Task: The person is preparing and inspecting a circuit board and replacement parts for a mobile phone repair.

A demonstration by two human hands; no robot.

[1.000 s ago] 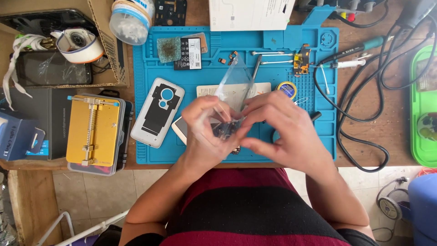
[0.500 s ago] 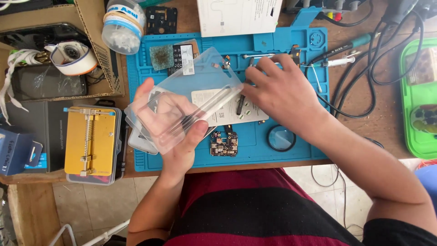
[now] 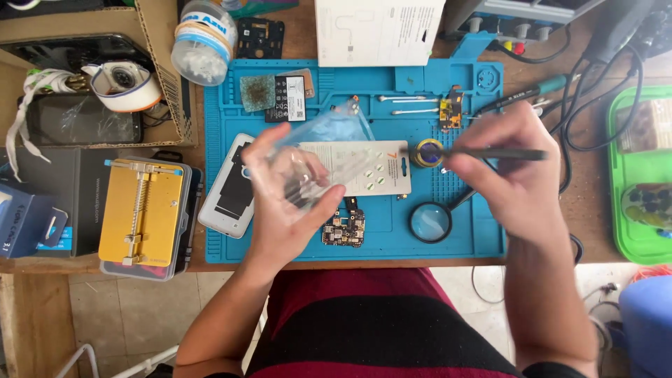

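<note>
My left hand [image 3: 283,203] holds a clear plastic bag [image 3: 318,150] above the blue work mat [image 3: 364,238]; the bag is blurred. My right hand [image 3: 511,171] grips a thin dark tool [image 3: 504,153] level, its tip over a small round tin [image 3: 427,152]. Under the bag lies a white card [image 3: 371,168] with small pieces on it. A small circuit board [image 3: 344,227] rests on the mat below my left hand. A magnifying glass [image 3: 430,222] lies beside my right hand. A white phone back [image 3: 227,185] sits left of my left hand.
A yellow board holder [image 3: 143,210] stands at the left edge of the desk. Behind it are a cardboard box [image 3: 91,77], a tape roll [image 3: 126,85] and a plastic jar [image 3: 204,42]. Cables [image 3: 595,105] and a green tray [image 3: 640,168] lie at the right.
My right hand moved right and now holds the thin tool level over the tin. My left hand with the clear bag shifted slightly right. The magnifying glass is now uncovered.
</note>
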